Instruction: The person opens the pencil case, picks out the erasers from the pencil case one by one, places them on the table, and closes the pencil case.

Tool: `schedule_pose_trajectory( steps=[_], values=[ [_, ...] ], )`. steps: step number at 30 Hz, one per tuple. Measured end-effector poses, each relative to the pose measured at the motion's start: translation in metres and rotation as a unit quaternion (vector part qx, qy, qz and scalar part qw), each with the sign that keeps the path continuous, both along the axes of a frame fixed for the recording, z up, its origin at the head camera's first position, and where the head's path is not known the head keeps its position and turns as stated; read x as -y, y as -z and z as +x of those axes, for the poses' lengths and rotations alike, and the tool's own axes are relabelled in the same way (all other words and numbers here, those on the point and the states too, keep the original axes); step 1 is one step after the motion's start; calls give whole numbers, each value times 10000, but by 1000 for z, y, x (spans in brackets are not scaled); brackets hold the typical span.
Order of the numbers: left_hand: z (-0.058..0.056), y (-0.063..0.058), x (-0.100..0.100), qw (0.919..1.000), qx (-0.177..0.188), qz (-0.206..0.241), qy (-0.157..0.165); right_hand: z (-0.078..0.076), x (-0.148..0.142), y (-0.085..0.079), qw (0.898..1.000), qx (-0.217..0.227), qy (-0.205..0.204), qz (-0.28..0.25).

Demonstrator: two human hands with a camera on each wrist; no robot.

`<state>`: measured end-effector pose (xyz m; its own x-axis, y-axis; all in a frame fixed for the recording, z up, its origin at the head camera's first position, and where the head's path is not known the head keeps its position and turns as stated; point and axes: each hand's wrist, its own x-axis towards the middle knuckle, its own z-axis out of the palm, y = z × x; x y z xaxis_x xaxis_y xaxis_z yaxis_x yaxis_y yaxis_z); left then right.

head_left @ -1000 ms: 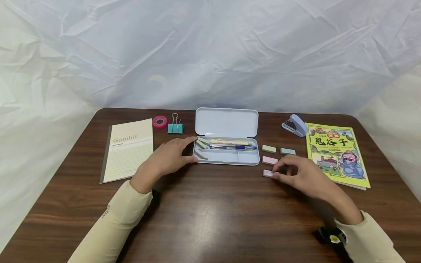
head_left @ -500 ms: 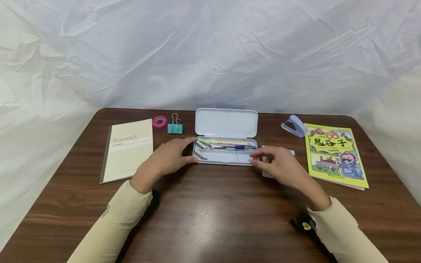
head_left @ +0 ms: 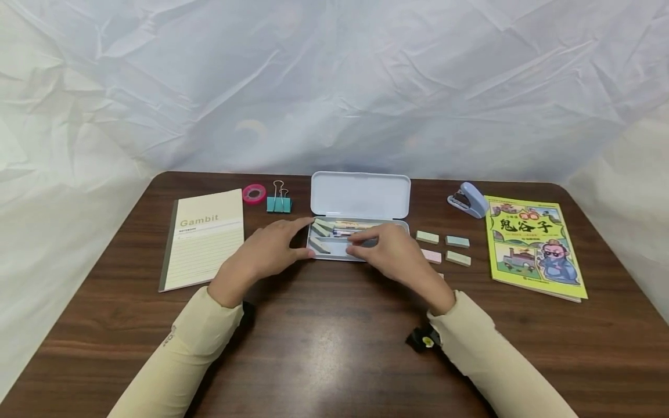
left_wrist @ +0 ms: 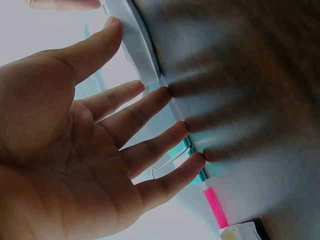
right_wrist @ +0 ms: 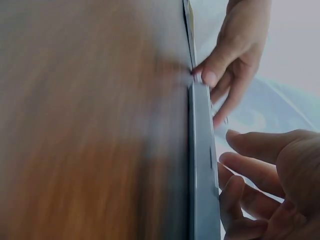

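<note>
My left hand (head_left: 266, 249) rests at the left end of an open white pencil case (head_left: 360, 197), thumb and index fingertip at its edge. In the left wrist view its fingers (left_wrist: 135, 115) are spread and fairly straight. My right hand (head_left: 389, 249) reaches over the case's front compartment, thumb and index fingertips a little apart; nothing shows between them in the right wrist view (right_wrist: 240, 150). Pens (head_left: 342, 231), partly covered by that hand, lie in the back compartment. Slanted pale pieces (head_left: 317, 245) sit at the case's left end.
Right of the case lie several small erasers: green (head_left: 427, 237), blue (head_left: 457, 241), pink (head_left: 432, 256) and others. Beyond them are a stapler (head_left: 468, 200) and a yellow comic book (head_left: 535, 249). At left are a notebook (head_left: 204, 238), pink tape roll (head_left: 254, 194) and teal binder clip (head_left: 279, 204).
My right hand has moved left from the front pink eraser, past the case's right edge, to over its front compartment. The green eraser at the right is uncovered. My left hand stays put.
</note>
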<state>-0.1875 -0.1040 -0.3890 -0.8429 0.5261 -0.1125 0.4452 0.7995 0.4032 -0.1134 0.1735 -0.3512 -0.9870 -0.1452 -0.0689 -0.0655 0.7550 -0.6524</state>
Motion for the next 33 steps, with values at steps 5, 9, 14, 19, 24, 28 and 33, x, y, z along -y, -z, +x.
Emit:
schedule_pose_trajectory(
  steps=[5, 9, 14, 19, 24, 28, 33],
  values=[
    [1, -2, 0, 9998, 142, -72, -112, -7, 21, 3, 9999, -65, -119, -9],
    [13, -23, -4, 9995, 271, -85, -144, -22, 33, 23, 9995, -169, -220, 123],
    [19, -34, -6, 9996, 256, -111, -88, -39, 42, 48, 9977, -416, -195, 506],
    [16, -30, -5, 9996, 256, -60, -62, -39, 47, 50, 9975, -307, -125, 625],
    [11, -19, -4, 9996, 241, -122, -71, -38, 48, 51, 9977, -359, -135, 554],
    [6, -10, -1, 9996, 246, -22, -125, -38, 48, 53, 9973, -462, -108, 556],
    [-1, 0, 0, 9998, 187, -38, -101, -37, 47, 52, 9975, -594, -37, 376]
  ],
)
